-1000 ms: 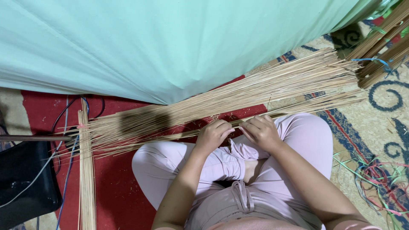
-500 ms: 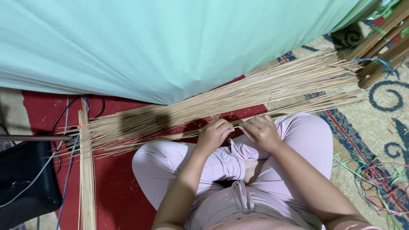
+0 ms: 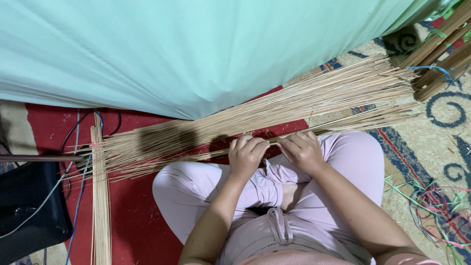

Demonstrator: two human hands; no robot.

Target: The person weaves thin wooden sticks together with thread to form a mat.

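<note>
Little is changed from a moment ago: the left hand and right hand are kept curled shut, side by side, on a thin stick pulled from the long bundle of sticks lying across the floor before the knees.

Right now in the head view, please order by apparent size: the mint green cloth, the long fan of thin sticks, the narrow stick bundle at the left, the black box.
1. Mint green cloth, largest by far.
2. Long fan of thin sticks.
3. Black box and narrow stick bundle: similar, both cut by the frame, so unranked.
</note>
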